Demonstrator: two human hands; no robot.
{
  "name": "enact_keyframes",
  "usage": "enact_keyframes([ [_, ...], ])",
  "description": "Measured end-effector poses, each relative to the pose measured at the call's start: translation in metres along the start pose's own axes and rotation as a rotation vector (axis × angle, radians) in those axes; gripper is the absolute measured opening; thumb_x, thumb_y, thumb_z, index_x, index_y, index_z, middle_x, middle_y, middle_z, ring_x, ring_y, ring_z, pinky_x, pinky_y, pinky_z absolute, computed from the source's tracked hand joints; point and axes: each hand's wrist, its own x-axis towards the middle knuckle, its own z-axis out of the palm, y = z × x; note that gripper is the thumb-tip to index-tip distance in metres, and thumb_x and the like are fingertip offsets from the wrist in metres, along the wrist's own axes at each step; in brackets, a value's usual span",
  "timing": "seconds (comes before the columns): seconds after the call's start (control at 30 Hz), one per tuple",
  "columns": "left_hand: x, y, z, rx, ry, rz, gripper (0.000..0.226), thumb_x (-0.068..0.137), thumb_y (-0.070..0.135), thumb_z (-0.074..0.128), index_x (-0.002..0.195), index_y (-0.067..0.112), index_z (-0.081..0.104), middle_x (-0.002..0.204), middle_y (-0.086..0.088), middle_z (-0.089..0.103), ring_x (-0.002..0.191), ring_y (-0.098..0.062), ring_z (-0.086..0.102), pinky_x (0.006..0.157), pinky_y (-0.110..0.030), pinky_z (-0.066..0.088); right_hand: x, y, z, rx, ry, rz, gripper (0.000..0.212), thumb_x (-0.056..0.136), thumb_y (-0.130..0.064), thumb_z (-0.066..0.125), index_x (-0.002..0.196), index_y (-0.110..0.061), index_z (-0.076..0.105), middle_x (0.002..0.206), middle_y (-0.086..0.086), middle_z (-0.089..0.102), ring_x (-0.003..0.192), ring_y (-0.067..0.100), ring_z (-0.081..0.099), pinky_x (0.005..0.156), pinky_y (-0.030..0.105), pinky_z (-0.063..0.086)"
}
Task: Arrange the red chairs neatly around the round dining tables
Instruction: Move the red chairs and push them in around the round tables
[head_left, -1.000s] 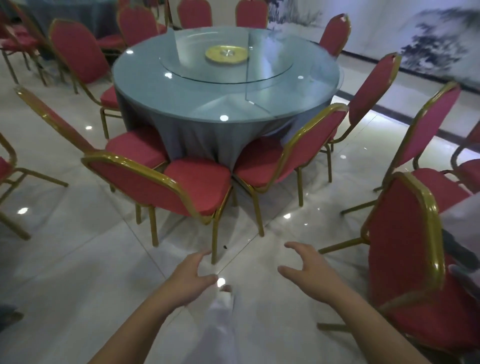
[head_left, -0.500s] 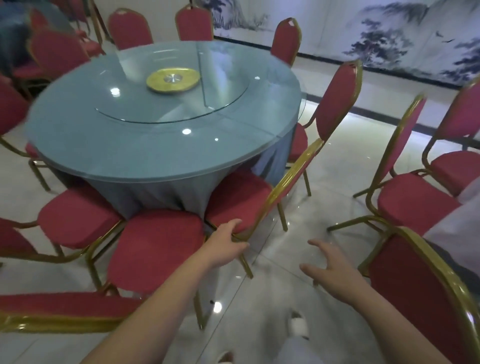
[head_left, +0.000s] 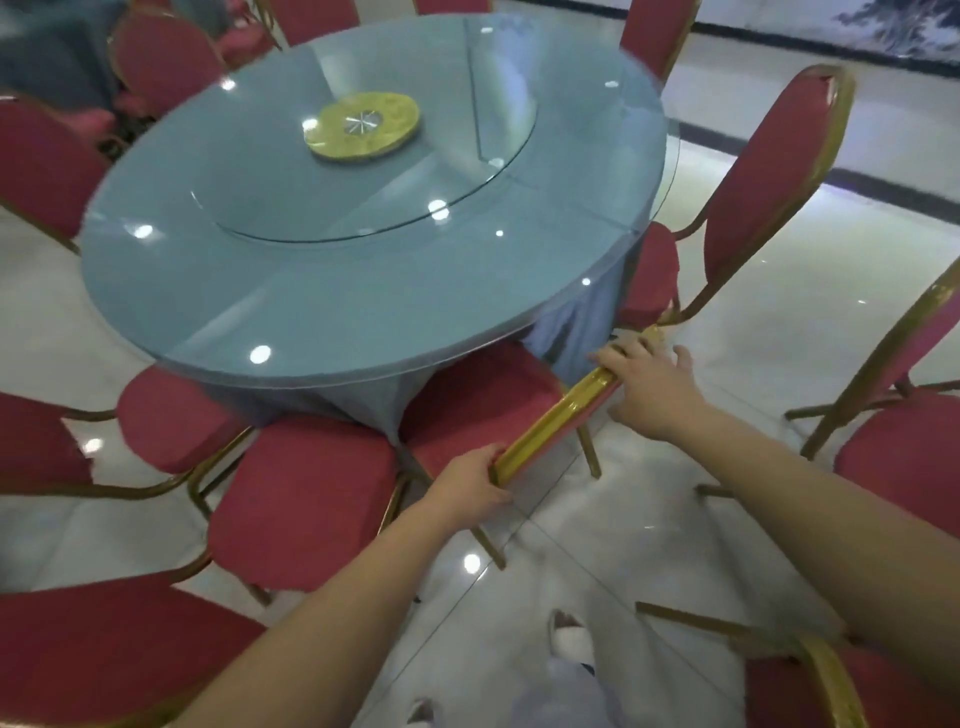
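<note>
Both hands hold one red chair (head_left: 483, 405) by its gold top rail (head_left: 556, 415). The left hand (head_left: 470, 486) wraps its fingers round the rail's near end, and the right hand (head_left: 649, 389) lays curled fingers over the far end, thumb spread out. The chair's seat sits partly under the edge of the round worktop (head_left: 363, 301), against its blue cloth. Another red chair (head_left: 301, 499) stands just beside it on the left, and a further one (head_left: 769, 176) on the right. A gold disc (head_left: 361, 124) lies at the worktop's centre.

Both arms stretched forward, left hand (head_left: 471, 484) and right hand (head_left: 652, 388) gripping
</note>
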Motion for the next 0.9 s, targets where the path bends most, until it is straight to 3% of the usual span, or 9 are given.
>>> enact_keyframes([
  [0.07,0.007,0.004,0.008,0.018,0.033,-0.006,0.058,0.072,0.017,0.069,0.127,0.033,0.059,0.099,0.007,0.069,0.099,-0.018,0.066,0.085,-0.031,0.054,0.024,0.007,0.001,0.0,0.014,-0.04,0.014,0.085,-0.027,0.064,0.095,-0.032,0.056,0.109,0.0,0.058,0.12,0.03,0.049,0.1,0.049,0.034],
  [0.13,0.008,0.007,0.012,0.031,0.078,-0.017,0.048,0.074,0.013,0.066,0.117,0.035,0.065,0.083,0.013,0.065,0.092,-0.017,0.067,0.078,-0.028,0.053,0.036,0.009,-0.002,-0.043,-0.017,-0.08,0.009,0.085,-0.022,0.062,0.083,-0.03,0.057,0.091,-0.003,0.058,0.105,0.027,0.054,0.095,0.046,0.039],
  [0.23,0.001,0.01,0.013,0.034,0.052,-0.02,0.045,0.077,0.004,0.067,0.11,0.036,0.068,0.076,0.013,0.065,0.086,-0.016,0.068,0.077,-0.032,0.056,0.03,0.011,-0.006,-0.045,-0.059,-0.126,0.01,0.088,-0.022,0.058,0.084,-0.031,0.063,0.086,-0.007,0.056,0.099,0.024,0.053,0.097,0.049,0.039],
  [0.33,-0.017,0.009,0.017,0.083,-0.021,-0.004,0.048,0.079,0.002,0.065,0.114,0.035,0.066,0.085,0.006,0.069,0.084,-0.016,0.067,0.077,-0.033,0.056,-0.001,0.013,-0.007,-0.069,-0.133,-0.141,0.01,0.089,-0.025,0.059,0.088,-0.033,0.065,0.091,-0.01,0.053,0.103,0.021,0.049,0.1,0.052,0.038],
  [0.43,-0.044,0.012,0.033,0.083,-0.114,0.018,0.064,0.075,0.0,0.06,0.128,0.036,0.06,0.083,0.012,0.063,0.076,-0.014,0.062,0.057,-0.014,0.045,-0.047,0.023,0.0,-0.09,-0.153,-0.14,0.01,0.088,-0.035,0.059,0.096,-0.036,0.066,0.097,-0.012,0.053,0.109,0.02,0.05,0.102,0.047,0.036],
  [0.5,-0.057,0.019,0.053,0.142,-0.167,0.055,0.072,0.077,0.005,0.061,0.14,0.038,0.049,0.101,0.008,0.065,0.089,-0.015,0.063,0.064,-0.014,0.043,-0.078,0.039,0.005,-0.105,-0.185,-0.111,0.018,0.088,-0.04,0.058,0.104,-0.042,0.066,0.098,-0.016,0.052,0.111,0.017,0.049,0.104,0.044,0.034],
  [0.6,-0.064,0.033,0.081,0.194,-0.239,0.131,0.072,0.081,0.014,0.062,0.146,0.034,0.039,0.128,0.0,0.062,0.113,-0.024,0.059,0.088,-0.028,0.049,-0.113,0.066,0.006,-0.098,-0.166,-0.075,0.026,0.089,-0.044,0.055,0.112,-0.049,0.064,0.098,-0.02,0.057,0.104,0.013,0.05,0.104,0.041,0.034],
  [0.8,-0.052,0.04,0.101,0.125,-0.211,0.186,0.069,0.083,0.016,0.067,0.145,0.034,0.04,0.131,0.005,0.058,0.113,-0.018,0.057,0.073,-0.004,0.033,-0.117,0.082,-0.001,-0.078,-0.166,0.021,0.031,0.088,-0.038,0.061,0.118,-0.047,0.062,0.115,-0.017,0.06,0.119,0.014,0.047,0.113,0.047,0.027],
  [0.9,-0.047,0.03,0.099,0.119,-0.249,0.177,0.08,0.083,0.017,0.068,0.151,0.032,0.031,0.143,0.003,0.049,0.122,-0.017,0.051,0.085,-0.013,0.035,-0.115,0.075,-0.001,-0.053,-0.189,0.042,0.038,0.086,-0.04,0.063,0.123,-0.043,0.058,0.125,-0.013,0.057,0.128,0.016,0.041,0.115,0.053,0.022],
])
